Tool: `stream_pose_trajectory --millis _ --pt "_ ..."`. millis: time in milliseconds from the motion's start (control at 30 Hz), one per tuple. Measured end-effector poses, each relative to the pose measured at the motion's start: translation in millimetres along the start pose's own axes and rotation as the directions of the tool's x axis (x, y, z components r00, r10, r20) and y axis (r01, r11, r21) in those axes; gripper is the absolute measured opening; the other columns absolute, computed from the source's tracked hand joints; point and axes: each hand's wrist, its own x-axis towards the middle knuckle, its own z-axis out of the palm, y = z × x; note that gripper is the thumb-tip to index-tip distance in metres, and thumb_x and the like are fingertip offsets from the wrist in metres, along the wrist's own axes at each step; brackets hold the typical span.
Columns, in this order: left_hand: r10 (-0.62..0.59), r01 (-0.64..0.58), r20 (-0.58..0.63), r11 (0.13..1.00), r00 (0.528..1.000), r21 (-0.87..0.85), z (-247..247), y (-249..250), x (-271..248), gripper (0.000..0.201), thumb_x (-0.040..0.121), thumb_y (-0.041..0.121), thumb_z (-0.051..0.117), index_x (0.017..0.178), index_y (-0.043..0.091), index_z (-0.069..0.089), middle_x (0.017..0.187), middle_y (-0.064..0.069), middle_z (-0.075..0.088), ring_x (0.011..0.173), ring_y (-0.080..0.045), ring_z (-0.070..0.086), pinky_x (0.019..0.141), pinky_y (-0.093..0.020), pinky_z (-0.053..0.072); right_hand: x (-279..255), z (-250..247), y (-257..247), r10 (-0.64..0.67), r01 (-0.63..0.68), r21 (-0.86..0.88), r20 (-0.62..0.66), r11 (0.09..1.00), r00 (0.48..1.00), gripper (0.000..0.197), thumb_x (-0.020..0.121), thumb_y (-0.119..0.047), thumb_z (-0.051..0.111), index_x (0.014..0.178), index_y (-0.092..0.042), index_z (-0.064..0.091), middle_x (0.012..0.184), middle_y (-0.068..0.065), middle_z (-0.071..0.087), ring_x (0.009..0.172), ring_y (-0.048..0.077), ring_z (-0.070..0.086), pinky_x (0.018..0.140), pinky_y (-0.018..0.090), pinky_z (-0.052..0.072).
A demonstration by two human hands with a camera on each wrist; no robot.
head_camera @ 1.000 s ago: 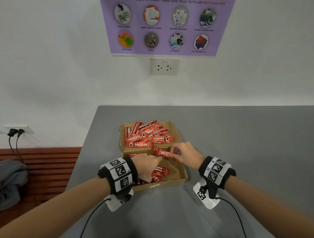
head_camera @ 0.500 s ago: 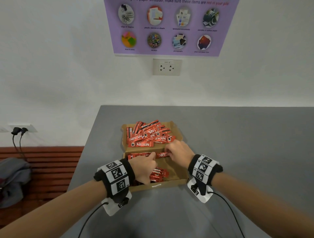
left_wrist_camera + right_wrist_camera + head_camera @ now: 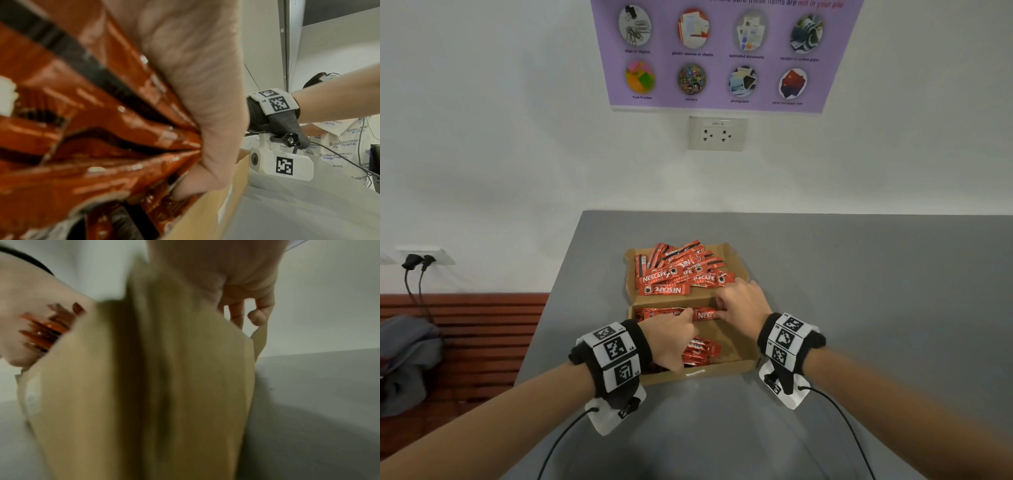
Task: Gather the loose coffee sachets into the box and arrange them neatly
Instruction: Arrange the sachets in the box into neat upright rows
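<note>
Both forearms reach forward over the near edge of the grey table (image 3: 859, 291), wrists bent down into the open cardboard box (image 3: 736, 346). The left hand (image 3: 671, 337) is knuckles-up inside the box, fingers curled around a fanned bunch of red sachets (image 3: 86, 126); the left wrist view shows several sachets pinched together at the palm, too blurred and overlapping to count. Its forefinger reaches forward to a single sachet (image 3: 681, 313) lying crosswise along the far wall of the box. The right hand (image 3: 743, 301) sits just beside the left, a little further out, fingers bent down and pinching the right end of that same sachet, so the two hands meet along it. In the right wrist view the fingers are curled near the box's brown wall (image 3: 164, 386), but the picture is too smeared to show the pinch itself.

Beyond both hands, on the flat opened lid (image 3: 736, 260), a loose heap of sachets (image 3: 681, 270) lies criss-crossed; they overlap too much to count. Under the left hand a few more sachets (image 3: 702, 353) rest on the box floor.

Past the table on the wall hang a white double socket (image 3: 717, 133) and a purple poster (image 3: 722, 51). Off to the left of the left arm is a red slatted bench (image 3: 482, 329).
</note>
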Motion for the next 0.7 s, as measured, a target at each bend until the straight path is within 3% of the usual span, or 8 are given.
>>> stream_pose_trajectory --millis 133,233,300,367,433,600,700 --pt "0.001 -0.001 -0.004 1.0 1.0 -0.007 0 0 0 0.054 0.079 0.031 0.068 0.122 0.003 0.052 0.121 -0.012 0.039 0.091 -0.025 0.055 0.084 -0.03 0.049 0 -1 5 0.03 -0.03 0.01 0.016 0.999 0.999 0.017 0.083 -0.028 0.066 0.077 -0.02 0.053 0.093 0.0 0.062 0.093 0.021 0.054 0.081 0.034 0.041" --pt "0.009 -0.009 -0.014 1.0 1.0 -0.013 0 -1 0 0.053 0.079 0.031 0.068 0.121 0.003 0.052 0.12 -0.012 0.039 0.083 -0.021 0.051 0.081 -0.028 0.047 -2 -3 8 0.056 -0.056 0.013 0.012 0.998 0.998 0.021 0.083 -0.028 0.065 0.077 -0.021 0.046 0.101 0.0 0.057 0.098 0.02 0.049 0.082 0.035 0.041" --pt "0.007 -0.007 -0.016 1.0 1.0 -0.012 1 -1 0 0.053 0.079 0.031 0.068 0.121 0.003 0.053 0.12 -0.012 0.038 0.083 -0.021 0.052 0.082 -0.029 0.048 -4 -3 9 0.082 -0.082 0.008 0.001 0.997 0.997 0.02 0.082 -0.028 0.066 0.088 -0.018 0.05 0.109 0.002 0.051 0.104 0.022 0.045 0.084 0.037 0.042" --pt "0.005 -0.005 -0.012 1.0 1.0 -0.001 1 -2 1 0.053 0.079 0.032 0.068 0.12 0.003 0.053 0.12 -0.012 0.039 0.088 -0.025 0.056 0.086 -0.033 0.05 -6 -2 9 0.108 -0.108 0.022 0.005 0.994 0.994 0.032 0.08 -0.028 0.069 0.101 -0.013 0.05 0.114 0.004 0.046 0.107 0.023 0.042 0.084 0.039 0.044" --pt "0.005 -0.005 -0.008 1.0 1.0 0.008 2 -2 1 0.052 0.078 0.032 0.068 0.119 0.002 0.054 0.12 -0.012 0.038 0.089 -0.027 0.058 0.087 -0.037 0.051 -6 0 11 0.111 -0.111 0.045 0.016 0.993 0.994 0.035 0.08 -0.027 0.069 0.104 -0.012 0.048 0.114 0.005 0.044 0.107 0.023 0.041 0.081 0.037 0.047" --pt "0.013 -0.013 -0.007 1.0 1.0 0.013 2 -3 3 0.051 0.079 0.032 0.068 0.119 0.003 0.054 0.119 -0.012 0.039 0.089 -0.025 0.057 0.087 -0.038 0.051 -5 5 12 0.099 -0.1 0.058 0.019 0.993 0.995 0.023 0.084 -0.024 0.065 0.096 -0.011 0.05 0.112 0.006 0.046 0.102 0.022 0.044 0.078 0.035 0.049" --pt "0.013 -0.013 -0.008 1.0 1.0 0.004 3 -3 2 0.053 0.078 0.033 0.069 0.119 0.003 0.054 0.119 -0.011 0.038 0.084 -0.022 0.054 0.085 -0.035 0.051 -5 3 12 0.101 -0.102 0.065 0.021 0.993 0.995 0.023 0.083 -0.024 0.066 0.084 -0.017 0.044 0.109 0.006 0.048 0.101 0.022 0.046 0.08 0.036 0.048"
